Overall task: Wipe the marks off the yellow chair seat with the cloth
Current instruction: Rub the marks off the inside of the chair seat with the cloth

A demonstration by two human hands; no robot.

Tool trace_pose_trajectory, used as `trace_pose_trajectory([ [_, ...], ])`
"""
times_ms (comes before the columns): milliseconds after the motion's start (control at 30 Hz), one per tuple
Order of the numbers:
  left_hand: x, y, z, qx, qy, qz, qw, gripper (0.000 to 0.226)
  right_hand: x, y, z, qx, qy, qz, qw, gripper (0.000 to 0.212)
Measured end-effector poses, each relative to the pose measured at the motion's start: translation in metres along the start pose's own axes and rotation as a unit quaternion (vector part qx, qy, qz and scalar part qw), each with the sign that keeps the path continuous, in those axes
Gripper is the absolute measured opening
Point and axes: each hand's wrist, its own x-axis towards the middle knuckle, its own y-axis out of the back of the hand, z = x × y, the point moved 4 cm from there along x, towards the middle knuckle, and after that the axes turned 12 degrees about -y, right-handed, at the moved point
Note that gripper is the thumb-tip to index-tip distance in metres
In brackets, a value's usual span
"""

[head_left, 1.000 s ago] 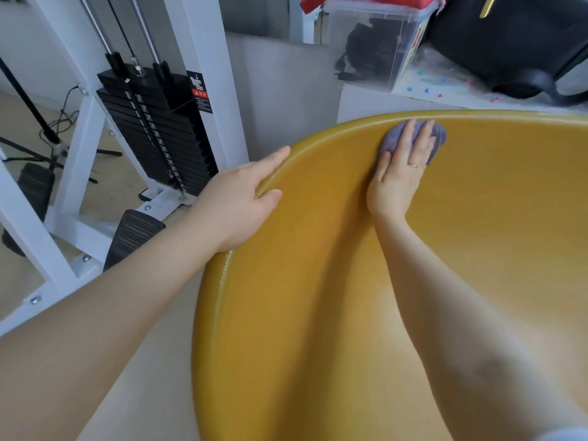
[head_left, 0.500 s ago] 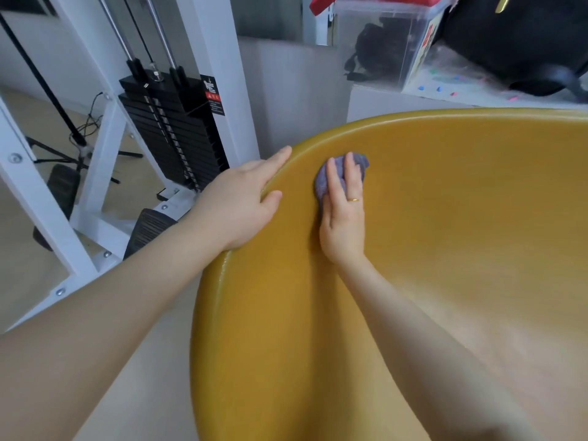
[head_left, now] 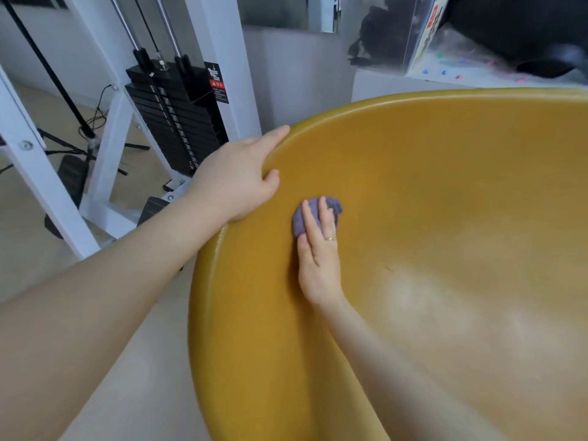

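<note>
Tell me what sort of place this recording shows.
Probably a home gym or a spare room used for exercise and storage: a white cable machine with a black weight stack stands left of the yellow chair, and a clear storage box sits behind it.

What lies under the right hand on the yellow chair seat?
A bunched purple cloth shows under the right hand's fingers, pressed against the yellow chair seat. Whatever marks lie beneath the cloth and palm are covered.

my left hand (head_left: 237, 183): bare, no sleeve | my right hand (head_left: 319, 259): bare forearm, thin gold ring (head_left: 329, 239) on one finger
</note>
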Motion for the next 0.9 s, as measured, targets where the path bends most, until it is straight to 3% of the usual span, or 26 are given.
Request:
trace_pose_trajectory([
  [100,-0.001,0.001,0.003,0.027,-0.010,0.003,1.000,0.058,-0.049,-0.008,-0.001,-0.013,0.057,-0.064,0.996,0.045],
  [200,-0.003,-0.001,0.007,0.063,-0.019,-0.011,0.998,0.056,-0.042,-0.003,0.010,-0.032,0.074,-0.086,0.993,0.045],
  [333,-0.005,-0.004,0.011,0.086,-0.017,-0.027,0.996,0.057,0.009,0.024,0.048,-0.102,0.029,-0.022,0.994,0.042],
  [467,-0.019,-0.014,0.026,0.190,0.001,-0.039,0.981,0.065,0.043,0.066,0.082,-0.194,-0.016,0.046,0.980,0.044],
  [567,-0.026,-0.022,0.038,0.255,-0.008,-0.048,0.966,0.070,0.043,0.073,0.082,-0.220,-0.049,0.024,0.974,0.046],
  [733,-0.031,-0.063,0.060,0.332,-0.082,-0.220,0.913,0.121,-0.008,0.054,0.078,-0.204,-0.023,-0.056,0.977,0.046],
  [900,-0.041,-0.125,0.071,0.338,-0.074,-0.323,0.881,0.136,-0.070,0.050,0.076,-0.193,0.023,-0.159,0.968,0.052],
])
